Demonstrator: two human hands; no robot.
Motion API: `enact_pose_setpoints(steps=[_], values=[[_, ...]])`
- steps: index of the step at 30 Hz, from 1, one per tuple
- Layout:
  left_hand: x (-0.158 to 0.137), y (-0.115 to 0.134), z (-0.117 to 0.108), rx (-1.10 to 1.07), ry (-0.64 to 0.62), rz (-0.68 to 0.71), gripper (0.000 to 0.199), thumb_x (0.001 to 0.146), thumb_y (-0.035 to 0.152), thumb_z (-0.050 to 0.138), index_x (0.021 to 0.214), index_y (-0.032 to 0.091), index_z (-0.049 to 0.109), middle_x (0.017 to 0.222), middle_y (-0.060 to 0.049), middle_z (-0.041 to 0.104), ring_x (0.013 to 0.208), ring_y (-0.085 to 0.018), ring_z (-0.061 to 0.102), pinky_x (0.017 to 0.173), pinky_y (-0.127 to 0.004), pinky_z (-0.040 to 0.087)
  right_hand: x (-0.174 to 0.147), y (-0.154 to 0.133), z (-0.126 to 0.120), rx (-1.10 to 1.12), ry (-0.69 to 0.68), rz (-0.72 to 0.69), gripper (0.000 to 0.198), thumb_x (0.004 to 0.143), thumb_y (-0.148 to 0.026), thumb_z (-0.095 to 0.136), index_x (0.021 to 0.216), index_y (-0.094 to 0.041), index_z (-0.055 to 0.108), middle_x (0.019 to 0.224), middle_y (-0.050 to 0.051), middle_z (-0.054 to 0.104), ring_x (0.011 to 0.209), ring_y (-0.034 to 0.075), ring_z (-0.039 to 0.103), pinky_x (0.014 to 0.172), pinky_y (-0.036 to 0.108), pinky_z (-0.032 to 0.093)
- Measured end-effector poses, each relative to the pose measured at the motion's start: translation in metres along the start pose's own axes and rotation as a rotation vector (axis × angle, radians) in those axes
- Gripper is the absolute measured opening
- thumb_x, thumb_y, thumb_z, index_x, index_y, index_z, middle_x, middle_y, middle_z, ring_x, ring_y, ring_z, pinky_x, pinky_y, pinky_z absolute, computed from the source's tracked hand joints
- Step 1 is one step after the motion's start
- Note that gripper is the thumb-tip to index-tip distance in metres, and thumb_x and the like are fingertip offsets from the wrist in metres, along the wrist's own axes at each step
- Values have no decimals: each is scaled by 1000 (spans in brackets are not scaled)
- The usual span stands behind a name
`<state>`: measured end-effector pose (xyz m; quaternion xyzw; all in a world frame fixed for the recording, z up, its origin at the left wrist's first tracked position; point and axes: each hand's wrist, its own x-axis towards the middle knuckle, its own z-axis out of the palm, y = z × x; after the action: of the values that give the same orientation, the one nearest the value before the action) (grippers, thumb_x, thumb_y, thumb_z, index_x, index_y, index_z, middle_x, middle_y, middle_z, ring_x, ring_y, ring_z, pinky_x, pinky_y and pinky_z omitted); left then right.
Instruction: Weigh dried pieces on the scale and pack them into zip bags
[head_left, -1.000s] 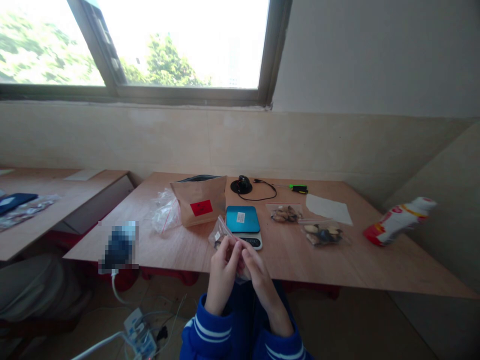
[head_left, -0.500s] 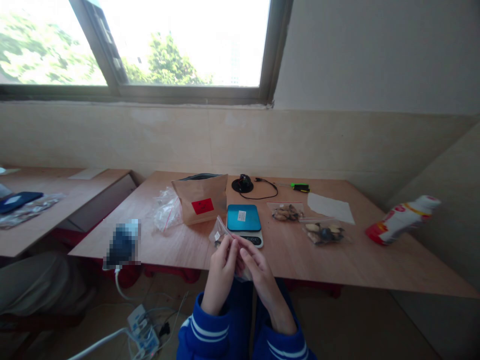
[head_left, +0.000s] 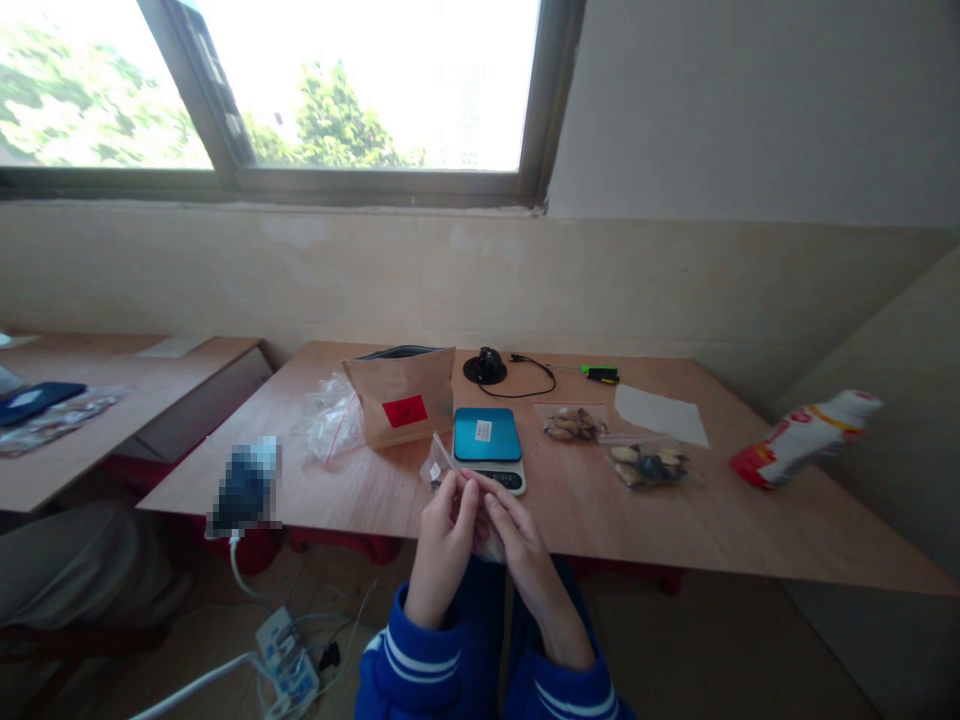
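Observation:
Both of my hands meet at the front edge of the table, pinching a clear zip bag (head_left: 437,466) between them. My left hand (head_left: 444,535) grips it with thumb and fingertips, and my right hand (head_left: 517,540) pinches it close beside. One corner of the bag, with a small white label, sticks out to the left; its contents are mostly covered by my fingers. Just beyond my hands lies a kitchen scale (head_left: 487,437) with a blue top plate and a white base. A brown paper pouch (head_left: 382,405) with a red label stands open to its left.
Two filled zip bags (head_left: 576,424) (head_left: 649,466) lie to the right, near a white paper sheet (head_left: 660,415). A bottle (head_left: 802,440) is at far right. Clear plastic bags (head_left: 330,420), a black-based device (head_left: 485,367) and a green-handled screwdriver (head_left: 598,372) are on the table. A power strip (head_left: 287,660) is on the floor.
My fingertips have shifted slightly along the zip bag, with the right-hand fingers drawn a little closer to the left. Everything else on the table stays where it was.

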<state>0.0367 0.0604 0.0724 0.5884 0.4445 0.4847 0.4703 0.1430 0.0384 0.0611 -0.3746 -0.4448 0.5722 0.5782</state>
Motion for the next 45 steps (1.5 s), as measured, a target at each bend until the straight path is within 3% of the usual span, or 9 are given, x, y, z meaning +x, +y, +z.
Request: enact_pose_setpoints(steps=[4,8,13,19,24,29,34,39,45], values=[[0,-5,-3,-33,-48,1,28,92,45,43,87,18,50,67,3,49,57,-10,49,50,-20,42,1,-3,1,-14,3,-5,42,91,-46,50,125,-25,60,125,8,61,102,20,62,78,29,53],[-1,-6,-3,-79,-85,-25,30,90,48,44,88,18,48,63,5,46,50,-9,47,44,-21,40,1,-4,2,11,-20,21,44,89,-46,53,126,-23,58,107,7,68,72,13,61,57,22,49],[1,-3,-3,-115,-106,-22,32,89,50,46,86,18,48,59,6,46,46,-9,47,42,-20,40,0,-6,4,37,-28,4,39,87,-41,58,124,-27,59,109,5,66,75,11,59,60,19,48],[1,-2,-5,-128,-117,-32,34,88,52,47,84,18,48,56,6,46,44,-9,47,41,-20,39,1,-8,4,-20,-19,-7,42,89,-45,55,124,-23,60,81,3,65,61,11,53,54,20,46],[1,-1,-7,-137,-133,-41,33,87,51,48,84,18,48,55,6,47,43,-9,48,40,-20,39,0,-7,4,-8,-30,-8,40,89,-44,55,124,-25,60,92,5,68,61,10,55,56,21,47],[0,-2,-7,-173,-137,-75,35,86,53,49,88,18,49,56,5,49,45,-10,49,42,-21,40,-1,-7,4,15,-51,10,43,85,-40,61,126,-27,58,116,6,65,88,15,63,71,24,52],[-2,1,-7,-202,-147,-95,35,86,53,49,86,18,49,56,5,50,46,-10,49,43,-21,40,0,-10,5,-58,-21,-5,45,88,-46,54,126,-22,59,95,6,70,67,13,61,61,24,52],[-3,4,-9,-209,-160,-119,36,86,54,49,86,18,49,57,4,51,47,-10,50,44,-21,41,-2,-13,5,-96,-7,-17,42,90,-47,51,124,-24,61,106,7,68,76,15,63,69,27,54],[-3,3,-8,-183,-157,-99,35,86,54,48,86,19,49,56,4,49,46,-11,49,42,-22,41,-3,-14,6,-127,-11,-8,44,91,-48,49,125,-24,60,86,5,70,67,15,62,64,26,53]])
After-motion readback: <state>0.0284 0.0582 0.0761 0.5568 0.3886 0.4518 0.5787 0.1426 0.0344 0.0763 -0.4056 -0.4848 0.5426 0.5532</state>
